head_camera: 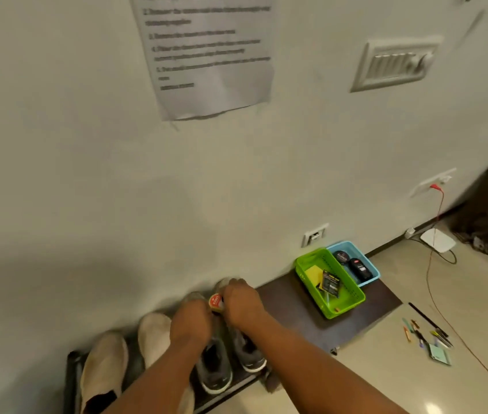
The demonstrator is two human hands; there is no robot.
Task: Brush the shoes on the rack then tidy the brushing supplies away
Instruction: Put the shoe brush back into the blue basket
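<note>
The shoe rack point(72, 372) sits against the wall, with two tan shoes point(103, 366) at its left end and two grey shoes point(216, 372) at its right end. Above the grey shoes, both hands meet on a little round polish tin point(216, 303). The right hand point(241, 304) curls round the tin. The left hand point(190, 322) pinches its near side. To open it well, hold it flat and twist slowly. The green basket point(331, 282) waits on the dark board's far right corner.
</note>
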